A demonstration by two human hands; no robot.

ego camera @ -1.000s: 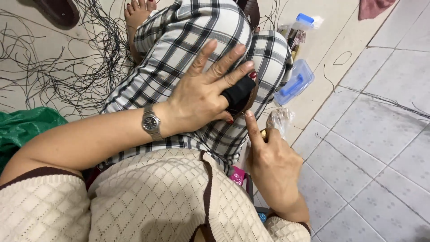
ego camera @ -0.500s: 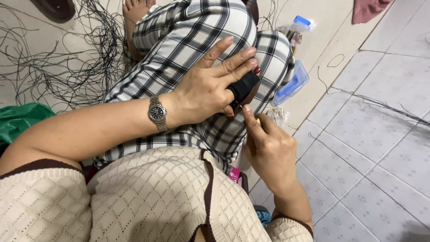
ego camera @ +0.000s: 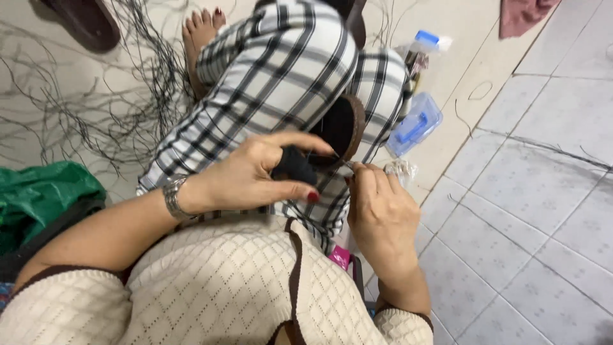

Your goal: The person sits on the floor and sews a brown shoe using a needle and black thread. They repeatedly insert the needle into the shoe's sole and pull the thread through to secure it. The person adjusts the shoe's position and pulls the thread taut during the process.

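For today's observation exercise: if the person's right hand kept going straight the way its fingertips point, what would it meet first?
Probably the small black piece pinched in the left hand; the right hand points up-left toward it, though depth is unclear.

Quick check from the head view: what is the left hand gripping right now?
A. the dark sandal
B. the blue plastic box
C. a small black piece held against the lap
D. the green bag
C: the left hand is closed around the small black piece on the plaid lap, while the blue plastic box, green bag and dark sandal lie untouched on the floor.
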